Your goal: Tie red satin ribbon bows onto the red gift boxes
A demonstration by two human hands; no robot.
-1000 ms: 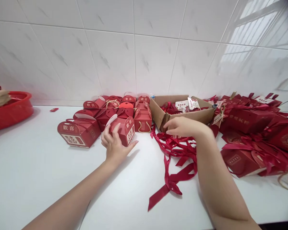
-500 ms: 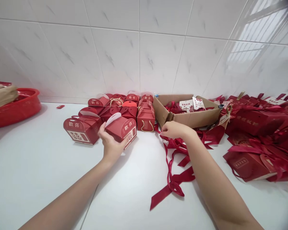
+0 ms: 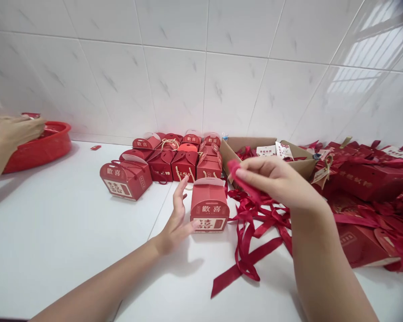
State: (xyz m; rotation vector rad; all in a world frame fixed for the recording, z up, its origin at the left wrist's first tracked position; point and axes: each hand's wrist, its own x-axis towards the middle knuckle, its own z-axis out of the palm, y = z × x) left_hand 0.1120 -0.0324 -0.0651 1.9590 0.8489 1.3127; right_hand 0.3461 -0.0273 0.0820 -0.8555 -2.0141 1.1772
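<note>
A small red gift box (image 3: 209, 203) with white printing stands upright on the white table, its pale top flap sticking up. Beside it, my left hand (image 3: 178, 219) is open, fingers spread, with the thumb at the box's lower left front. My right hand (image 3: 270, 176), raised to the right of the box, pinches a red ribbon (image 3: 244, 179) between thumb and fingers. Beneath that hand lies a tangle of loose red ribbons (image 3: 251, 259) on the table. Another red box (image 3: 126, 179) with a dark cord stands to the left.
Several red boxes (image 3: 163, 165) are grouped against the tiled wall. A cardboard box (image 3: 304, 167) of ribbons and tags stands behind my right hand. Ribboned red boxes (image 3: 362, 183) are piled at the right. At the far left, another person's hands (image 3: 18, 129) are over a red basin (image 3: 58, 145).
The gift box has moved right and now rests on the table, with my left hand opened beside it. My right hand has lifted a ribbon from the tangle.
</note>
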